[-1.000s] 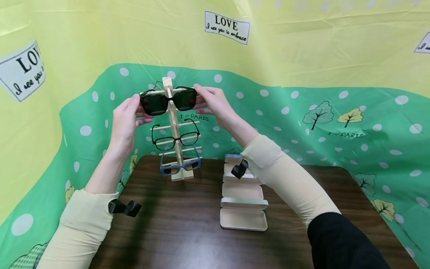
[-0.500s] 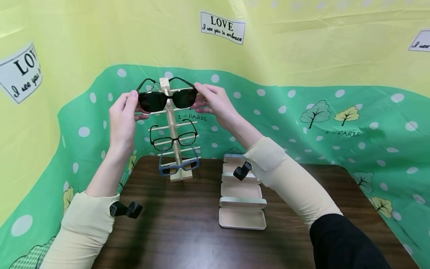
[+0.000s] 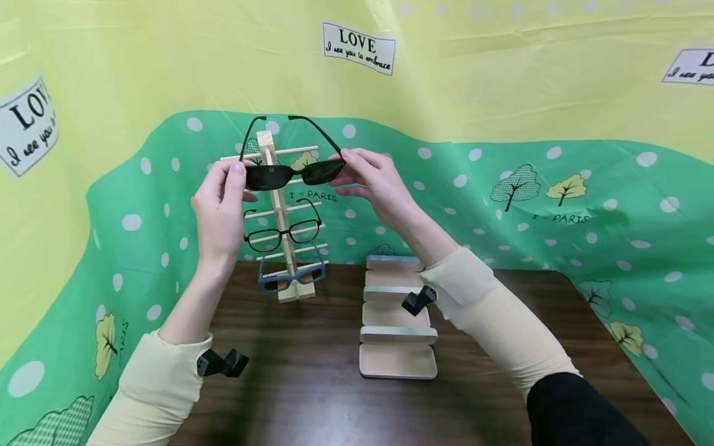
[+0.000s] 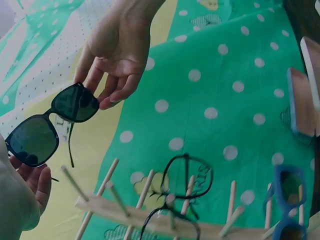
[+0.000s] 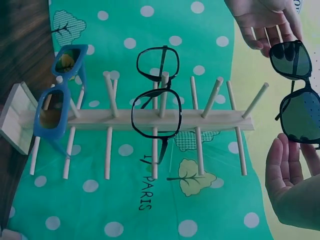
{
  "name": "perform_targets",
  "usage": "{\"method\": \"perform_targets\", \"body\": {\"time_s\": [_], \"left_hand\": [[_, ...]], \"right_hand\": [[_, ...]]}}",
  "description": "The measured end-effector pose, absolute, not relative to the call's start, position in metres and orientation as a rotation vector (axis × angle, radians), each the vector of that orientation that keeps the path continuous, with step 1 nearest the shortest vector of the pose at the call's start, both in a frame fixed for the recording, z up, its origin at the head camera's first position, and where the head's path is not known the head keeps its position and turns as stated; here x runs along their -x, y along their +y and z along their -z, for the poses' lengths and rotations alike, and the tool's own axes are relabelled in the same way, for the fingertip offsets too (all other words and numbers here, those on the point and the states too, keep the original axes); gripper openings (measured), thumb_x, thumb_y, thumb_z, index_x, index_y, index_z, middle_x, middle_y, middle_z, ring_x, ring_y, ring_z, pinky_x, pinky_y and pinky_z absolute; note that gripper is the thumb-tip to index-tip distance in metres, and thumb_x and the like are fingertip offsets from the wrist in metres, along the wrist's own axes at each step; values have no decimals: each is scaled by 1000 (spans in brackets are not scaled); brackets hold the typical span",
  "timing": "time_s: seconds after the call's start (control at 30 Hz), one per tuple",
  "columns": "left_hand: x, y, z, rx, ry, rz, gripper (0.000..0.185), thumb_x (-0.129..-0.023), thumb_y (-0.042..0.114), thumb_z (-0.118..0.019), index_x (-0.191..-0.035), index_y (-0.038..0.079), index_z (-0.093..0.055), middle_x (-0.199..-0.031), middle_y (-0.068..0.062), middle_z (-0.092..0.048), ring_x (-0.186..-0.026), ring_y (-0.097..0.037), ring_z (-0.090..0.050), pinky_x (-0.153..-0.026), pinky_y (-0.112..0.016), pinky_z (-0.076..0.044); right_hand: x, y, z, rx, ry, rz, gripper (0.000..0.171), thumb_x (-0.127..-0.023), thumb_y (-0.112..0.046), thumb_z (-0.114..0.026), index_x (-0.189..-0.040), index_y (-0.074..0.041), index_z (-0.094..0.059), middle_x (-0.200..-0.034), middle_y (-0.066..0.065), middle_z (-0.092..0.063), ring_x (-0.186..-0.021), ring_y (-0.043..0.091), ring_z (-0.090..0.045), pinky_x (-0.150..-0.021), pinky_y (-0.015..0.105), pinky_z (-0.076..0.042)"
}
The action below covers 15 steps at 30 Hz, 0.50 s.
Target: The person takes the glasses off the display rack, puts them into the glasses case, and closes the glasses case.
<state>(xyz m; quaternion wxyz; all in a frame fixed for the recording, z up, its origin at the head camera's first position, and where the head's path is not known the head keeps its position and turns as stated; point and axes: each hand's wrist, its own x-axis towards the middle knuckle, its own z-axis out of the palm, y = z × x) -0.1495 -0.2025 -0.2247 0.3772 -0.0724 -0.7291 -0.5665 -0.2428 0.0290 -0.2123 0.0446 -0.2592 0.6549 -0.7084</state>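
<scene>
Black sunglasses [image 3: 269,178] are held between both hands in front of the upper part of a wooden peg stand [image 3: 282,220]. My left hand [image 3: 219,210] pinches one end of the frame. At the other end, my right hand [image 3: 382,186] grips the hinge area between thumb and fingers. Both temples are unfolded, and the right wrist view shows the sunglasses [image 5: 296,70] apart from the stand's pegs. Lower on the stand hang black-rimmed eyeglasses [image 3: 284,231]. Beneath these sit blue-framed glasses [image 3: 276,284], close to the stand's base.
Several open glasses cases [image 3: 398,361] stand in a column on the dark wooden table [image 3: 312,396], right of the stand. A green and yellow printed cloth [image 3: 468,111] hangs behind and around the table.
The sunglasses have come off the stand's top pegs and moved toward me and slightly to the right, tipping so their temples show above. Both hands moved with them.
</scene>
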Motion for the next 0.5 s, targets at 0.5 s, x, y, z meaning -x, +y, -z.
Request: {"method": "perform_targets", "body": {"time_s": [0.5], "left_hand": [[143,-160,278,286,-1971,1517,35,-109,33,-49,-126,9,-69,-118,-3,-68,-86,-15,-65,-81,-28,-55]], "right_hand": [[212,91,267,737,2051,2215,32,-107,-27,-56,-122,-2,-69,-121,15,-69,-102,20,-73,-93,33,-61]]}}
